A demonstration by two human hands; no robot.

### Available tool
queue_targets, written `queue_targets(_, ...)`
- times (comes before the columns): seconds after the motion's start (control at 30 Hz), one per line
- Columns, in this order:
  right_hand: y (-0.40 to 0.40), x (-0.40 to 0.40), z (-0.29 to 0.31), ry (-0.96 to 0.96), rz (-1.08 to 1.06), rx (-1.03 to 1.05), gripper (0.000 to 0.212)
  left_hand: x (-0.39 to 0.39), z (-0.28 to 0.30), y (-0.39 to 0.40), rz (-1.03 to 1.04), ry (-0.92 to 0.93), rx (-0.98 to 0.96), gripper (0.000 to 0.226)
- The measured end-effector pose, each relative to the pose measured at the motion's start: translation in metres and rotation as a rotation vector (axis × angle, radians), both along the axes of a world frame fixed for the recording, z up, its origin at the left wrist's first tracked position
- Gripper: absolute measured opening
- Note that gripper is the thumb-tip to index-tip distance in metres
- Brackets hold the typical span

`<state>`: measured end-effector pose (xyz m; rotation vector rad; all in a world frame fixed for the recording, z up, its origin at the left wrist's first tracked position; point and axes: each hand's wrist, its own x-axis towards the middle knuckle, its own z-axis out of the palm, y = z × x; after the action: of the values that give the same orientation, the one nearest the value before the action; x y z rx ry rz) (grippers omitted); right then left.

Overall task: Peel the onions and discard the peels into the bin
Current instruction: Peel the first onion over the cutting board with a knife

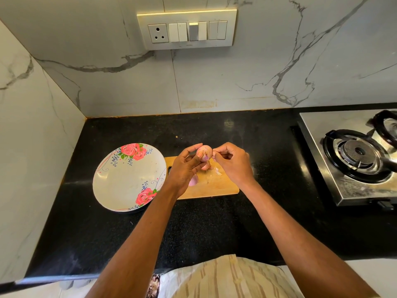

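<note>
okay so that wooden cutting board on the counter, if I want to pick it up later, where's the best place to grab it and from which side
Probably by the right short edge of the cutting board, coming in from the stove side. That edge is bare and stands clear on the counter. The left end has a handle slot, but it sits tight against the flowered plate and under the left hand. Clear the peel scraps first.

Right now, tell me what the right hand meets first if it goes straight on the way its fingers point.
The onion, already at its fingers; the left hand holds it just beyond.
</note>
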<state>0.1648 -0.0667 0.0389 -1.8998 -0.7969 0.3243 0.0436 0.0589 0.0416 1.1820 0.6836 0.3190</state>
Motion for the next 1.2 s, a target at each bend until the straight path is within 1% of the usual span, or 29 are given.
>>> queue_targets(0.13,0.000,0.001,-0.002,0.037,-0.011,0.016,0.006,-0.001,-0.003,-0.001,-0.001,0.001,0.015,0.038)
queue_targets(0.2,0.001,0.000,-0.002,0.097,0.001,0.040,0.016,-0.001,-0.002,-0.001,0.003,-0.005,0.000,0.037)
queue_targets(0.3,0.002,0.001,-0.004,0.106,-0.006,0.002,0.022,-0.002,0.000,-0.002,0.014,-0.019,-0.040,0.042)
queue_targets(0.47,0.001,-0.001,-0.011,0.072,0.018,-0.130,0.016,-0.003,-0.002,-0.003,0.018,-0.008,-0.042,0.057)
queue_targets(0.53,0.000,-0.002,-0.012,0.059,0.062,-0.178,0.013,-0.002,-0.003,-0.004,0.023,0.003,-0.044,0.054)
queue_targets(0.6,0.000,-0.002,-0.014,0.081,0.106,-0.201,0.015,-0.002,-0.004,-0.003,0.027,0.011,-0.044,0.051)
queue_targets(0.7,0.001,-0.002,-0.013,0.106,0.126,-0.139,0.024,-0.002,-0.006,-0.002,0.033,0.020,-0.034,0.047)
queue_targets(0.77,0.002,-0.003,-0.008,0.079,0.129,-0.070,0.025,-0.002,-0.006,-0.002,0.038,0.019,-0.022,0.044)
queue_targets(0.83,0.002,-0.004,-0.006,0.012,0.132,-0.049,0.022,-0.002,-0.005,-0.003,0.043,0.013,-0.024,0.046)
queue_targets(0.93,0.001,-0.002,-0.005,-0.056,0.131,-0.036,0.019,-0.003,-0.004,-0.002,0.036,-0.004,-0.036,0.034)
queue_targets(1.0,-0.001,-0.001,-0.005,-0.074,0.125,-0.010,0.018,-0.003,-0.003,0.000,0.013,-0.004,-0.011,0.030)
queue_targets(1.2,-0.003,0.000,-0.005,-0.169,0.132,0.032,0.013,-0.002,-0.002,0.001,-0.037,0.016,0.049,0.034)
